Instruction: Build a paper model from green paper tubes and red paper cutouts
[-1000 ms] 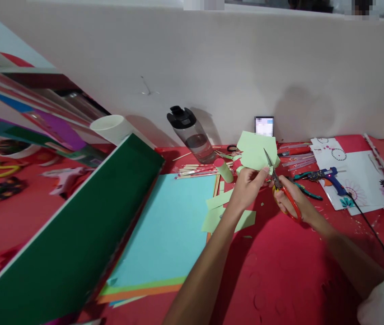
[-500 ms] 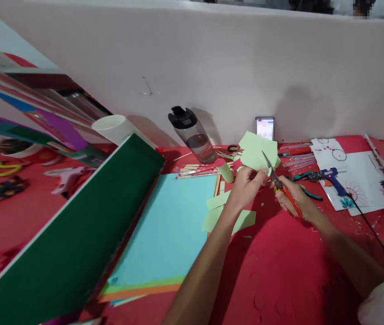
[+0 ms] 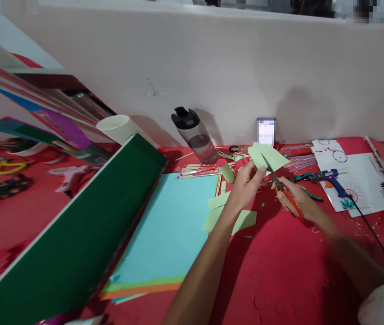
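Observation:
My left hand (image 3: 248, 183) pinches a piece of light green paper (image 3: 269, 155) by its near edge, holding it above the table. In my right hand (image 3: 295, 198) is a pair of scissors (image 3: 290, 201) with orange-red handles, gripped by the loops. The blades point up and to the left, across the paper's near side. Whether they are cutting into it I cannot tell. Below my left wrist lie several cut pieces of the same green paper (image 3: 244, 221). A green paper roll with a red top (image 3: 226, 170) stands left of my left hand.
A stack of coloured sheets (image 3: 165, 225) lies to the left, beside a dark green board (image 3: 77, 234). A water bottle (image 3: 195, 137) and a phone (image 3: 265, 131) stand near the wall. On the right are a blue glue gun (image 3: 334, 179) with its cord, pliers (image 3: 314, 194) and decorated white sheets (image 3: 364, 180).
The green paper has turned and tilted in my left hand, its far part shifting to the right and down. The scissors have stayed almost in place.

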`<action>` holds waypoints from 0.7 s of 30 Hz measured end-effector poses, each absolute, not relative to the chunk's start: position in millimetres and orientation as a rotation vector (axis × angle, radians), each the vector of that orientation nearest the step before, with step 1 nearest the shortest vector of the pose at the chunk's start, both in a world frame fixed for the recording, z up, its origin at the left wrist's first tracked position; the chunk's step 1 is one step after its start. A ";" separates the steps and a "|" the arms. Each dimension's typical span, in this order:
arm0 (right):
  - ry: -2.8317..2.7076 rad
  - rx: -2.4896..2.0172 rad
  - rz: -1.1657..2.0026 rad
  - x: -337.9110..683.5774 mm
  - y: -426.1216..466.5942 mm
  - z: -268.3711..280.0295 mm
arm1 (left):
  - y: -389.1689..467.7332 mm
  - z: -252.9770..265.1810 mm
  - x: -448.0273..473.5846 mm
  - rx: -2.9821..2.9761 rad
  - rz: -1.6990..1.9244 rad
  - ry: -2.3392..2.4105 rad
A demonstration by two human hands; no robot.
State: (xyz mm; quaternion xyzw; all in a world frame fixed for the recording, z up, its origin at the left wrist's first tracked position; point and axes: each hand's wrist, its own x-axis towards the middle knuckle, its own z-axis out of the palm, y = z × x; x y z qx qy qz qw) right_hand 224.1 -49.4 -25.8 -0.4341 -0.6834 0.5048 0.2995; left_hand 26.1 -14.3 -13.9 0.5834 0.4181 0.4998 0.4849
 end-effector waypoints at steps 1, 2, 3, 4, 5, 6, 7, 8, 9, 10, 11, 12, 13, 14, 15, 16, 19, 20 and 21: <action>-1.817 -1.153 1.346 224.4 -49.2 -25.7 | -14.2 -13.8 25.9 1.436 1.215 1.024; -1.820 -1.150 1.351 224.8 -49.1 -25.6 | -14.0 -13.8 25.6 1.450 1.212 1.031; -1.821 -1.145 1.356 225.1 -48.9 -25.6 | -13.9 -13.9 25.4 1.461 1.210 1.035; -1.822 -1.137 1.359 225.4 -48.9 -25.7 | -13.9 -13.9 25.2 1.469 1.208 1.037; -1.822 -1.129 1.361 225.5 -48.8 -25.7 | -13.9 -13.8 25.0 1.474 1.206 1.038; -1.823 -1.121 1.362 225.6 -48.9 -25.7 | -14.0 -13.6 24.9 1.477 1.205 1.039; -1.824 -1.116 1.363 225.5 -49.1 -25.5 | -14.2 -13.3 24.9 1.481 1.203 1.042; -1.826 -1.115 1.364 225.4 -49.4 -25.3 | -14.5 -13.0 24.9 1.485 1.199 1.048; -1.826 -1.113 1.367 225.3 -49.7 -25.0 | -14.7 -12.8 24.9 1.489 1.192 1.054; -1.827 -1.112 1.369 225.1 -50.1 -24.6 | -14.9 -12.6 24.8 1.492 1.186 1.062; -1.828 -1.113 1.371 225.0 -50.3 -24.2 | -15.0 -12.6 24.8 1.496 1.181 1.070; -1.830 -1.113 1.370 224.9 -50.5 -23.9 | -15.0 -12.7 24.8 1.501 1.178 1.075; -1.833 -1.114 1.366 224.8 -50.5 -23.7 | -15.0 -12.9 24.7 1.506 1.176 1.076; -1.837 -1.114 1.363 224.8 -50.3 -23.7 | -14.9 -13.1 24.6 1.509 1.173 1.076; -1.840 -1.113 1.359 224.8 -50.0 -23.8 | -14.7 -13.3 24.6 1.511 1.168 1.075; -1.840 -1.112 1.357 224.7 -49.7 -24.1 | -14.6 -13.4 24.6 1.510 1.162 1.075; -1.828 -1.112 1.362 224.5 -48.8 -25.0 | -14.6 -12.7 24.3 1.502 1.143 1.070; -1.826 -1.115 1.364 224.4 -48.7 -25.2 | -14.7 -12.2 24.2 1.504 1.141 1.068; -1.825 -1.118 1.364 224.3 -48.7 -25.3 | -14.8 -11.7 24.1 1.505 1.141 1.065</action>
